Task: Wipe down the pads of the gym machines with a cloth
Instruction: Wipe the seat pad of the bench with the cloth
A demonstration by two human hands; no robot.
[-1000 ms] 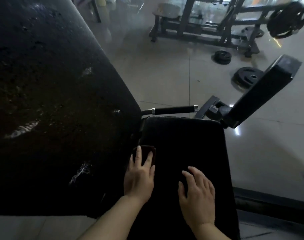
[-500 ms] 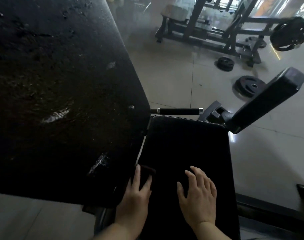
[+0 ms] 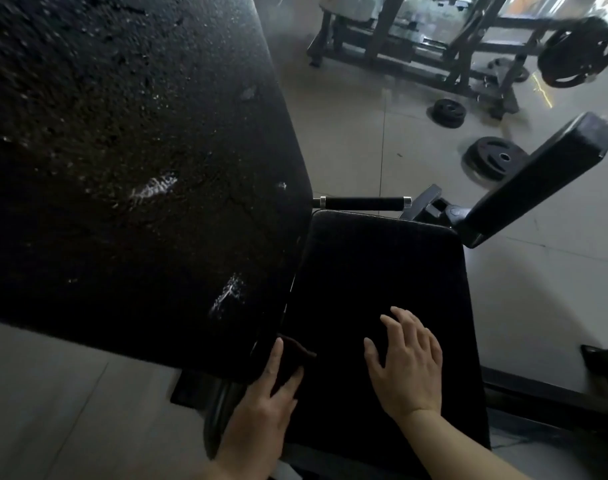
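A black seat pad (image 3: 382,271) of a gym machine lies in front of me, low in the middle. My left hand (image 3: 261,407) presses a small dark cloth (image 3: 295,351) flat against the pad's near left edge, its fingers straight over the cloth. Flat on the pad to the right rests my right hand (image 3: 406,362), fingers spread and holding nothing. A large worn black back pad (image 3: 129,161) with scuffed pale spots fills the left and stands right beside the cloth. Most of the cloth is hidden under my fingers.
A black handle bar (image 3: 363,203) sticks out behind the seat. An angled black pad (image 3: 537,174) rises at the right. Weight plates (image 3: 496,159) lie on the tiled floor, and a machine frame with a loaded plate (image 3: 577,51) stands at the back.
My left hand has slid the cloth toward me along the seat pad's left edge. The right hand stays flat on the pad. The view has shifted leftward.
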